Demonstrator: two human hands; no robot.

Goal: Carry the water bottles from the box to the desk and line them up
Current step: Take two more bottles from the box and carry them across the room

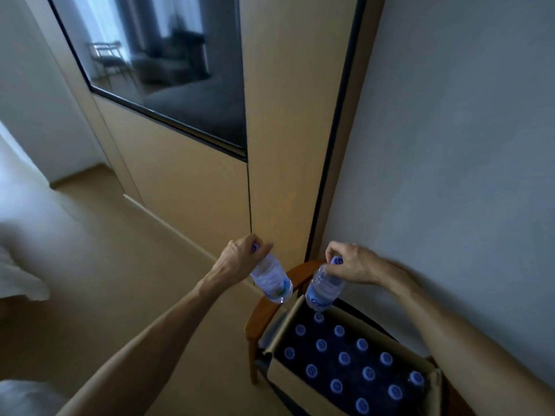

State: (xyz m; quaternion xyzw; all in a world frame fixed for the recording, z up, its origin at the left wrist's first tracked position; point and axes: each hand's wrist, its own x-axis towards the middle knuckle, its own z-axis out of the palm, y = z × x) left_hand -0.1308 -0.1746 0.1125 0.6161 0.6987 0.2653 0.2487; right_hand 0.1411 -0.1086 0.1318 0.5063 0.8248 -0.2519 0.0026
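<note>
A pale wall [450,130] met beige wooden panelling [195,190]; I saw an open cardboard box [295,381] of blue-capped bottles on a wooden chair [258,313]; my left hand [240,256] pinched one clear plastic water bottle [271,280] by its cap, beyond the box's far corner; my right hand [351,261] pinched another clear bottle [324,288] above that corner.

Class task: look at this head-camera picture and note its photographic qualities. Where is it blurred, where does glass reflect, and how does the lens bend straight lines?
Head view: dim, bluish light; white fabric at the left edge is blurred; the dark glass panel reflects a room; wide-angle lens tilts and bows the wall edges; hands, bottles and box are fairly sharp.
</note>
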